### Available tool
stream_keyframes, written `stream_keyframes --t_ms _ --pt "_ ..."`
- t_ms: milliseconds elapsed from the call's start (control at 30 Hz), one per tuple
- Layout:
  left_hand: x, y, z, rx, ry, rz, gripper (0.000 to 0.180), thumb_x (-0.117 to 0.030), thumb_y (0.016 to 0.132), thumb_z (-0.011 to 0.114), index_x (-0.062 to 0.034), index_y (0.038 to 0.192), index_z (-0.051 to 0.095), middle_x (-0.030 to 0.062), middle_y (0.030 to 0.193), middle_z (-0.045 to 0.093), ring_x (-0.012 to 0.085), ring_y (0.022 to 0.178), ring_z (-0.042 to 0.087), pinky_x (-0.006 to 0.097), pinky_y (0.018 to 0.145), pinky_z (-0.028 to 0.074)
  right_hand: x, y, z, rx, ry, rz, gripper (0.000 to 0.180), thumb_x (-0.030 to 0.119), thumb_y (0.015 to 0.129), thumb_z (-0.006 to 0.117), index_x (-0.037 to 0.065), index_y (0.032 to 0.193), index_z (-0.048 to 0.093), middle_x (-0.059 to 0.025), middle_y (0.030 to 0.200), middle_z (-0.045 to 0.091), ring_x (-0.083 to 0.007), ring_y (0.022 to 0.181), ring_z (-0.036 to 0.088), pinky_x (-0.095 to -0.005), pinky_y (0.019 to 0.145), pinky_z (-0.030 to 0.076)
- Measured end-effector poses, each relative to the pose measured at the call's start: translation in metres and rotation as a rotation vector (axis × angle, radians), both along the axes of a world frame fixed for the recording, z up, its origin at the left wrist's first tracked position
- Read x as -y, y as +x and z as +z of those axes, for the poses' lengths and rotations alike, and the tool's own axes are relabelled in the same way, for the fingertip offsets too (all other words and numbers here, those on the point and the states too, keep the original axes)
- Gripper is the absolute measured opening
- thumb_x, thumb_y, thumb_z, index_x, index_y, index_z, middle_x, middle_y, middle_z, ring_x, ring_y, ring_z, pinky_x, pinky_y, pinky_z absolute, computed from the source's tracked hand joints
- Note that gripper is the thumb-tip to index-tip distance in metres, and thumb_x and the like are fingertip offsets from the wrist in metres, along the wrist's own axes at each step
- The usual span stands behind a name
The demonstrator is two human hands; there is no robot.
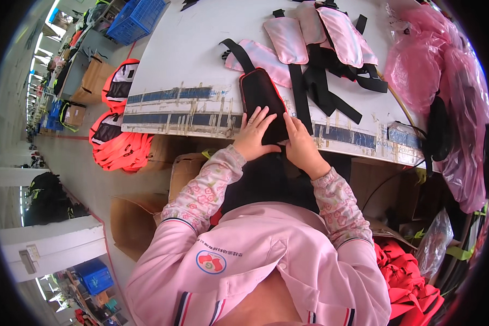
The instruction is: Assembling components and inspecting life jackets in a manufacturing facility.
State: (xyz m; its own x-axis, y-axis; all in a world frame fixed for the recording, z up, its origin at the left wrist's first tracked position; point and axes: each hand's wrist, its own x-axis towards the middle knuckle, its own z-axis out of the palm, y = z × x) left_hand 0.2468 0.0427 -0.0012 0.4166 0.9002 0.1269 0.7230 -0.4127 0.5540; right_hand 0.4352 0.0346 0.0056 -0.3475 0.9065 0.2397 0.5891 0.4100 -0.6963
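Black pad (262, 89) with red trim lies on the white table (185, 51), near end at the front edge, partly hidden by hands. Left hand (254, 133) open, fingers spread flat on it. Right hand (301, 144) along its right edge, fingers extended; can't tell if it's pinching.

Room: table surface left of the pad is bare back to the far side; front edge is patched with worn tape (174, 120). Right side is tight.

Counts: 1 black pad, 2 hands, at least 4 pink pads (286, 41) (overlap hides the exact number), 2 orange bundles (122, 141) off the left edge.

In the way: one pink pad just behind the black one, black straps (320, 89) tangled to its right. Pink plastic bags (418, 60) crowd the right end. Blue crate (136, 20) beyond the far left corner; cardboard box (138, 225) on the floor at left; red cloth (405, 280) heaped low right.
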Motion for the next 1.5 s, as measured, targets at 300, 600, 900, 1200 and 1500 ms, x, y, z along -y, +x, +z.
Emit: stream_keyframes --t_ms 300,600,900,1200,1500 --pt "0.006 0.001 -0.021 -0.003 0.128 0.035 0.062 -0.034 0.077 0.069 -0.0161 0.131 0.046 0.0093 0.145 0.032 0.0298 0.136 0.023 0.054 0.109 0.011 0.001 -0.005 -0.002 0.047 0.103 -0.017 0.060 0.004 0.070 0.066 -0.006 0.124 0.042 -0.0212 0.113 0.050 -0.0353 0.103 0.051 -0.0388 0.089 0.044" --pt "0.005 0.001 -0.029 0.151 0.229 0.145 0.041 -0.011 0.074 0.064 -0.0093 0.114 0.055 0.0111 0.131 0.049 0.0318 0.126 0.040 0.049 0.106 0.023 -0.021 -0.034 0.000 -0.034 0.152 -0.222 0.016 0.005 0.074 0.063 0.002 0.090 0.060 -0.0128 0.090 0.061 -0.0326 0.085 0.057 -0.0386 0.078 0.047" --pt "0.011 -0.014 -0.017 0.713 -0.062 0.503 0.027 -0.012 0.081 0.058 -0.0055 0.107 0.057 0.0104 0.093 0.062 0.0187 0.075 0.061 0.028 0.068 0.048 -0.014 -0.057 0.034 -0.721 -0.132 -0.300 0.003 0.001 0.087 0.053 -0.001 0.089 0.055 -0.0060 0.067 0.056 -0.0099 0.059 0.048 -0.0247 0.054 0.042" --pt "0.013 -0.008 0.019 1.630 -0.854 0.475 0.030 -0.021 0.094 0.043 0.0001 0.110 0.057 0.0111 0.101 0.064 0.0208 0.090 0.063 0.032 0.082 0.050 -0.011 -0.048 0.038 -0.524 0.341 -0.275 0.007 -0.003 0.081 0.057 -0.001 0.087 0.055 -0.0132 0.071 0.058 -0.0246 0.057 0.056 -0.0302 0.053 0.045" --pt "0.017 -0.002 0.038 1.922 -0.953 -0.077 0.041 -0.025 0.093 0.040 0.0058 0.117 0.051 0.0157 0.116 0.059 0.0260 0.107 0.057 0.037 0.095 0.043 -0.002 -0.040 0.051 -1.118 -0.470 -0.267 0.011 0.012 0.093 0.051 0.003 0.088 0.055 -0.0019 0.072 0.058 -0.0086 0.052 0.052 -0.0218 0.045 0.043"
